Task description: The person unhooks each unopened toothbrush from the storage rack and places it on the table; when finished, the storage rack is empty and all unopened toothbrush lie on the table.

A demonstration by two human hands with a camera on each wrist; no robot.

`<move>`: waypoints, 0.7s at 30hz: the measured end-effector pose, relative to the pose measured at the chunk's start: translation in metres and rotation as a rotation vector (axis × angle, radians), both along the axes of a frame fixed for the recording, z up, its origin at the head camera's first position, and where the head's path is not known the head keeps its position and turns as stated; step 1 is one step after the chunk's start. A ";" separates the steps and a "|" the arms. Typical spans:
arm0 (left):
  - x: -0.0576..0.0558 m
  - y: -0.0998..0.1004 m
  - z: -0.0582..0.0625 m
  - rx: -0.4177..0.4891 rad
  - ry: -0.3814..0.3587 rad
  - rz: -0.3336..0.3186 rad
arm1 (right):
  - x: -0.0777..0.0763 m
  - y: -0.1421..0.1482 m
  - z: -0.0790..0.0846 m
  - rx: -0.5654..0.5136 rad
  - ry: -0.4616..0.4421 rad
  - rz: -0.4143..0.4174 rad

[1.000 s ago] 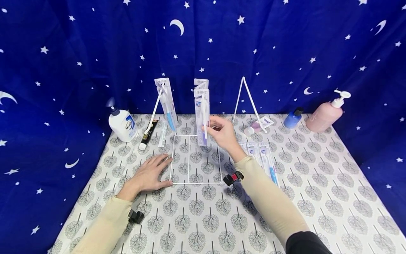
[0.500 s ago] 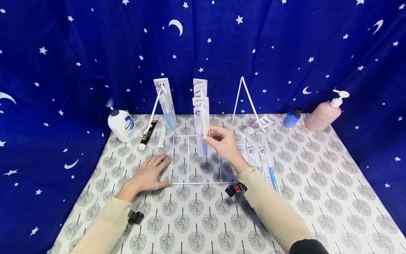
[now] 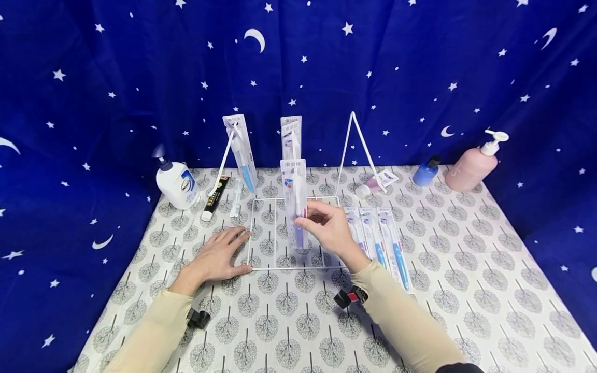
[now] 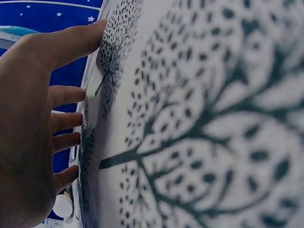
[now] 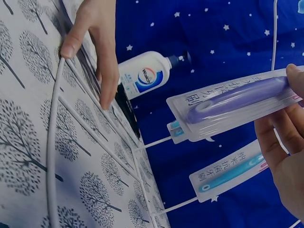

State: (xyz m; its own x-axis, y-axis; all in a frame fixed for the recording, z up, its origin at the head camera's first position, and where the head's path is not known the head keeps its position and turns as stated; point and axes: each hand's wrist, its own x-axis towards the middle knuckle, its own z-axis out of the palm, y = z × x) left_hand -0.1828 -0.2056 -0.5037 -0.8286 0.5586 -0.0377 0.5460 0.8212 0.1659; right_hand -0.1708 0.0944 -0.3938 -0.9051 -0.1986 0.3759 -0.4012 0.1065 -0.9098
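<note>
Before the curtain (image 3: 298, 67), the rack (image 3: 289, 268) stands on the worktop (image 3: 280, 331) with a pump bottle (image 3: 177, 185) and a tube (image 3: 215, 198) to its left, packaged toothbrushes (image 3: 374, 235) just to its right, and another pump bottle (image 3: 470, 171) farther right.

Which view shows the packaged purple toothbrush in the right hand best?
The head view: the packaged purple toothbrush shows nearly whole, with the right hand hiding a little. The right wrist view is closer, but the frame edge cuts it off, leaving mainly the purple handle. The left wrist view doesn't show it.

The right wrist view crops the purple toothbrush (image 5: 240, 98).
</note>
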 end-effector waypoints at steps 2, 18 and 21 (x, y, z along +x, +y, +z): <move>0.000 0.000 0.000 0.000 -0.001 0.003 | 0.004 0.001 -0.001 -0.001 0.011 0.009; 0.002 0.000 0.000 0.011 -0.006 0.016 | 0.037 0.002 0.003 -0.004 0.086 0.075; 0.002 0.000 0.001 0.014 0.001 0.012 | 0.041 0.003 0.003 -0.004 0.097 0.083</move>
State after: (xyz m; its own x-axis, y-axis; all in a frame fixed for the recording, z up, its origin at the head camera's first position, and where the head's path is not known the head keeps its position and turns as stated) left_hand -0.1805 -0.2052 -0.5028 -0.8353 0.5490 -0.0296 0.5363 0.8254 0.1766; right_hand -0.1294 0.0974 -0.3905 -0.8449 -0.2700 0.4618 -0.4947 0.0660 -0.8666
